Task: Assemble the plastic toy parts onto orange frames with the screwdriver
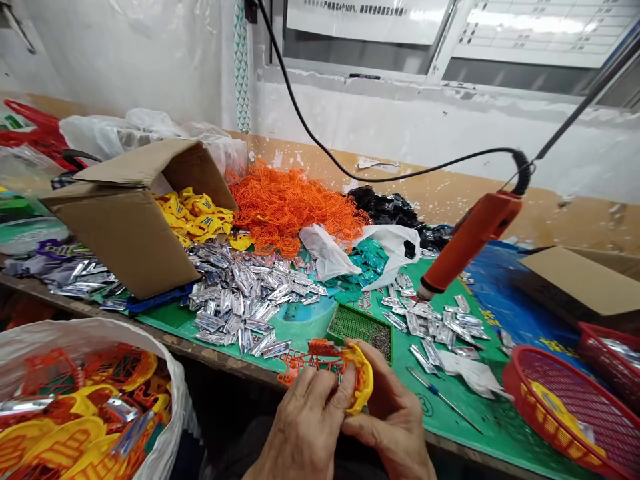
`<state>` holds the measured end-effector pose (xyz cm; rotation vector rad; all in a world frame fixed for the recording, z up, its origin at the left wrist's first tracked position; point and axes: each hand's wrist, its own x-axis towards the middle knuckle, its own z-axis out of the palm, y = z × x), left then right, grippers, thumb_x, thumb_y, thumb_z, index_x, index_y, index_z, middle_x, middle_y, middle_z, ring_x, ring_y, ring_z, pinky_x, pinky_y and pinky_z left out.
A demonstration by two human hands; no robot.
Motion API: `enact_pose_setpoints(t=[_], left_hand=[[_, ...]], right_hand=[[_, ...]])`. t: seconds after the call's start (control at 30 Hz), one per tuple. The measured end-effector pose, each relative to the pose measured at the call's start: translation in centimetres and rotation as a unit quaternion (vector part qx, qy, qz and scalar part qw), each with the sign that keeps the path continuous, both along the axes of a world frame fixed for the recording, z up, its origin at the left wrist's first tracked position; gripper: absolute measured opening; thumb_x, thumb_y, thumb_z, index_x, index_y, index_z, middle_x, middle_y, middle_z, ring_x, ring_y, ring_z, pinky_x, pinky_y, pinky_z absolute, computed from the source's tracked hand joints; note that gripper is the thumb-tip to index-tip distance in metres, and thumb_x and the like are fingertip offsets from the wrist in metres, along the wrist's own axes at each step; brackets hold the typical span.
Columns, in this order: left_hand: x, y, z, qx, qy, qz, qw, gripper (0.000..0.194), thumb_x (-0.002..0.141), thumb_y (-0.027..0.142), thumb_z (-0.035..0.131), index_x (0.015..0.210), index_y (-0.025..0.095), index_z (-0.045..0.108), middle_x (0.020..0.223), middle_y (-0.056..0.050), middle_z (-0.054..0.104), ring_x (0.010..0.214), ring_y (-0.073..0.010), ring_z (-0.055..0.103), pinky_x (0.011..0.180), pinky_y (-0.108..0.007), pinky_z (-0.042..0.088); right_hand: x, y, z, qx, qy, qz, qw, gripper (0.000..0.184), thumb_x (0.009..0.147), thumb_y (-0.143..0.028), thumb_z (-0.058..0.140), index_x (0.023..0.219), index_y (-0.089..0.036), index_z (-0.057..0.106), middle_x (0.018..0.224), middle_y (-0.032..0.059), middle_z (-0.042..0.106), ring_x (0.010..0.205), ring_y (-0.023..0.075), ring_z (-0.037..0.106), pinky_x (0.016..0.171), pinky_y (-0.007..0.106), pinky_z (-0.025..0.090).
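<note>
Firmly, left hand (305, 427) and right hand (390, 420) fingers closed around orange-yellow plastic (357, 380), mesh tray (359, 330) beyond.

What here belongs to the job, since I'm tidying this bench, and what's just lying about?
Belonging to the job:
left hand and right hand holding an orange-and-yellow plastic piece
orange plastic heap
bag of orange and yellow pieces

Seemingly lying about:
screwdriver
red basket
cardboard box

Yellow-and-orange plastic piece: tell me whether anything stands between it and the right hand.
Nothing visible does: the right hand touches the yellow-and-orange plastic piece directly, and the left hand holds it too.
</note>
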<state>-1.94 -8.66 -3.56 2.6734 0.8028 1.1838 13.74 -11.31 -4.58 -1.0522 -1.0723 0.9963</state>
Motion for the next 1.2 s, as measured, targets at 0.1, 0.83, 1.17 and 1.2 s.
enact_pose_setpoints(t=[0.1, 0.83, 1.17, 1.2], left_hand=[[-0.1, 0.0, 0.0, -0.079, -0.065, -0.046, 0.994, 0.072, 0.085, 0.006, 0.043, 0.152, 0.020, 0.023, 0.099, -0.013, 0.064, 0.085, -0.0256, 0.059, 0.075, -0.038, 0.054], [-0.5, 1.0, -0.5, -0.830, -0.376, -0.025, 0.412, 0.041, 0.080, 0.051, 0.067, 0.091, 0.011, 0.068, 0.061, -0.001, 0.063, 0.037, -0.0058, 0.048, 0.034, -0.014, 0.034], [-0.8, 0.9, -0.8, -0.805, -0.317, -0.090, 0.493, 0.038, 0.071, 0.040, 0.080, 0.085, 0.006, 0.073, 0.067, -0.005, 0.066, 0.054, -0.0082, 0.055, 0.052, -0.016, 0.044], [-0.7, 0.8, -0.6, -0.806, -0.322, -0.082, 0.489, 0.036, 0.071, 0.039, 0.080, 0.087, 0.007, 0.073, 0.066, -0.004, 0.065, 0.052, -0.0075, 0.054, 0.051, -0.016, 0.043]], right_hand=[[-0.6, -0.2, 0.1, 0.023, -0.079, -0.035, 0.996, 0.070, 0.057, -0.035, 0.088, 0.123, -0.038, 0.064, 0.134, 0.0019, 0.057, 0.124, 0.0294, 0.053, 0.106, 0.040, 0.043], [-0.2, 1.4, 0.8, -0.162, -0.058, 0.137, 0.975, 0.047, 0.076, -0.047, 0.069, 0.116, -0.022, 0.066, 0.108, 0.0057, 0.072, 0.092, 0.0214, 0.066, 0.082, 0.037, 0.054], [-0.2, 1.0, 0.4, -0.152, -0.178, 0.129, 0.964, 0.040, 0.084, -0.044, 0.062, 0.119, -0.026, 0.067, 0.106, 0.0028, 0.072, 0.093, 0.0242, 0.066, 0.083, 0.036, 0.053], [-0.2, 1.0, 0.5, -0.151, -0.186, 0.133, 0.962, 0.040, 0.085, -0.045, 0.061, 0.120, -0.027, 0.067, 0.104, 0.0026, 0.073, 0.091, 0.0242, 0.067, 0.080, 0.035, 0.053]])
